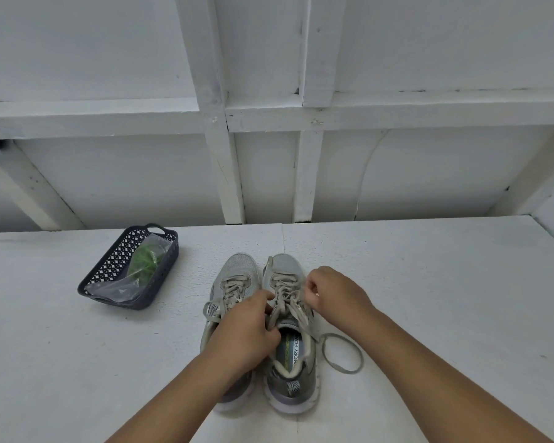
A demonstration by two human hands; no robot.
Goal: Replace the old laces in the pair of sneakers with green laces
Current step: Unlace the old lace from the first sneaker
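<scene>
Two words inside right sneaker (290, 346): "MORY FOA".

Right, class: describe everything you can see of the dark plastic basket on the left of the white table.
The dark plastic basket is rectangular, with lattice-pierced walls and a loop handle at its far end. It sits at an angle on the white table, left of the grey sneakers and apart from them. Inside lies a clear plastic bag holding green laces. Neither hand touches it.

Both hands (288, 311) pinching right sneaker (290, 340) old lace (343, 353), green laces (144, 262) in basket (109, 266)
</scene>
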